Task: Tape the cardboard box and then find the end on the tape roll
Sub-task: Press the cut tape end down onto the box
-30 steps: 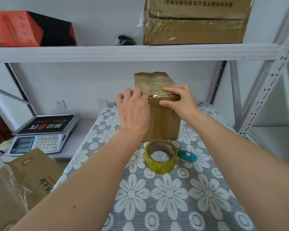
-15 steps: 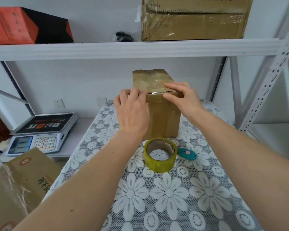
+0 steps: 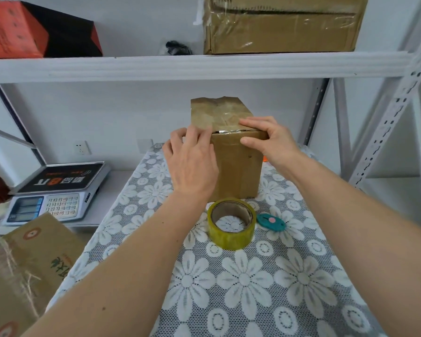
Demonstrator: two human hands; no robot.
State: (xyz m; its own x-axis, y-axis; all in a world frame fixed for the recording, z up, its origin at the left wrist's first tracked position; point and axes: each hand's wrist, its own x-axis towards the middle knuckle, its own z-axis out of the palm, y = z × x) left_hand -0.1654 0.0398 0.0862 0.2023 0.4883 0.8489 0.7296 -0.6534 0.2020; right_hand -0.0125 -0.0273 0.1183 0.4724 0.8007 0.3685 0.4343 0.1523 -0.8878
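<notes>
A small brown cardboard box (image 3: 238, 166) stands upright on the flowered tablecloth, wrapped in shiny clear tape. My left hand (image 3: 192, 159) lies flat against its left side and near top corner, fingers straight. My right hand (image 3: 267, 139) grips the box's near right top edge, fingers over the top and thumb on the front face. A yellowish tape roll (image 3: 232, 223) lies flat on the cloth just in front of the box, with neither hand on it.
A teal box cutter (image 3: 270, 222) lies right of the roll. A digital scale (image 3: 56, 190) sits on a low shelf at left, a printed carton (image 3: 22, 271) below it. The shelf board (image 3: 204, 65) overhead carries boxes; metal uprights (image 3: 396, 122) stand at right.
My left hand slid left from the box's front top edge onto its left side. My right hand stayed on the top right edge. The view shifted slightly.
</notes>
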